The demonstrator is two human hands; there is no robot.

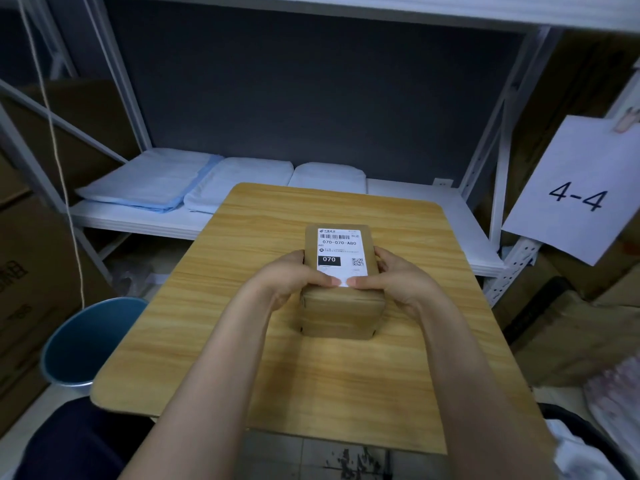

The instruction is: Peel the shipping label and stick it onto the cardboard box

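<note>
Box [341, 303] sits mid-table [242, 358], long axis running away from the person. Label [341, 252] lies flat on its top face, same axis. Left hand [294, 278] and right hand [394, 275] clasp the box sides, thumbs meeting on the label's near edge; unpressed length lies ahead, so smoothing likely runs forward.

light: dim, cool, from overhead
shadows: soft, on tabletop [214, 306]
edges: wide-angle bending, corners dark
focus: centre sharp, edges soft

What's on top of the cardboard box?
The shipping label lies on the cardboard box; both thumbs press its near edge, left hand, right hand. Label's near corners are covered.
</note>
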